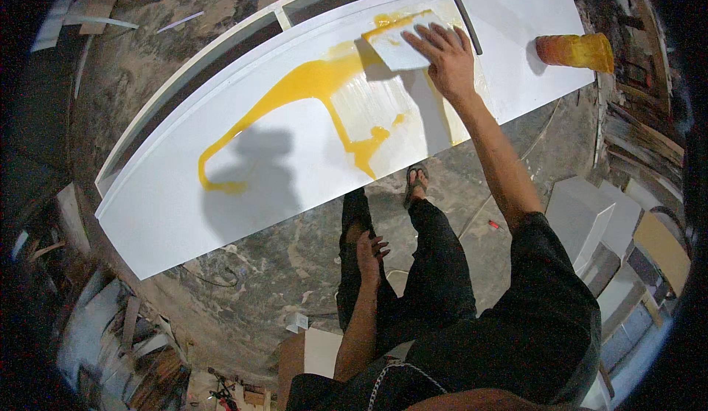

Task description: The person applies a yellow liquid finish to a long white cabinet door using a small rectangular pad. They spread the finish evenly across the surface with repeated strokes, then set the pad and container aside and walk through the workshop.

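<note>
My right hand [446, 53] grips a flat white rectangular spreader [398, 48], its far edge coated in yellow glue. Fingers press along the piece's right side, over a long white panel [162, 219]. A thick band of yellow glue [302, 83] curves across the panel, with a branch running toward the near edge. Right of the band, a thin smeared film covers the surface. My left hand [371, 256] hangs beside my thigh with its fingers loosely apart, holding nothing. A container [575, 52] streaked yellow and red-brown is at the panel's right end.
A thin dark strip [464, 19] lies across the panel, right of the spreader. Behind the panel runs a white open frame [284, 19]. White boxes and boards [579, 216] stack at the right. Scrap wood [151, 337] lies lower left. A small red object [494, 224] is on the floor.
</note>
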The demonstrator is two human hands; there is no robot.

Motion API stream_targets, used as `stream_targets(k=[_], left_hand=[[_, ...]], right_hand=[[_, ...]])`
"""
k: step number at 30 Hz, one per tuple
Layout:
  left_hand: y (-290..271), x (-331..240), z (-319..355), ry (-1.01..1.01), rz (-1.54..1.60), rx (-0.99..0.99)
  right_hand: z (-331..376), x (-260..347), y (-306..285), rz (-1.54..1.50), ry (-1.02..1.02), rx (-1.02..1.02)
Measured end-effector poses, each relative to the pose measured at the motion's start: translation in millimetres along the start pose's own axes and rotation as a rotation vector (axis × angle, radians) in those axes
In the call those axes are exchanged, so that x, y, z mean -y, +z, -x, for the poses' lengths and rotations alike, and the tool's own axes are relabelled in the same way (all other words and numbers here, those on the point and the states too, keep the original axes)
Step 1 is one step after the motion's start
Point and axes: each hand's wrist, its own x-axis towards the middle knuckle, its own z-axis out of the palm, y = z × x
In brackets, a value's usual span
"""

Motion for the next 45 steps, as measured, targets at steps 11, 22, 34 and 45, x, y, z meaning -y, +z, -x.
stream_targets(k=[11,22,34,45], left_hand=[[5.3,-7.0,3.1,-0.005,-0.003,-0.031],[2.1,-3.1,-0.6,-0.010,0.040,-0.013],[-0.7,2.7,-2.9,-0.034,0.042,-0.019],[-1.3,-10.2,-2.8,-0.029,0.035,-0.023]], right_hand=[[-17.2,-3.0,26.2,0.002,0.043,-0.011],[-17.8,0.0,22.7,0.006,0.059,-0.047],[84.2,36.7,-20.0,-0.035,-0.146,0.141],[-17.8,-13.2,4.0,0.016,0.068,-0.079]])
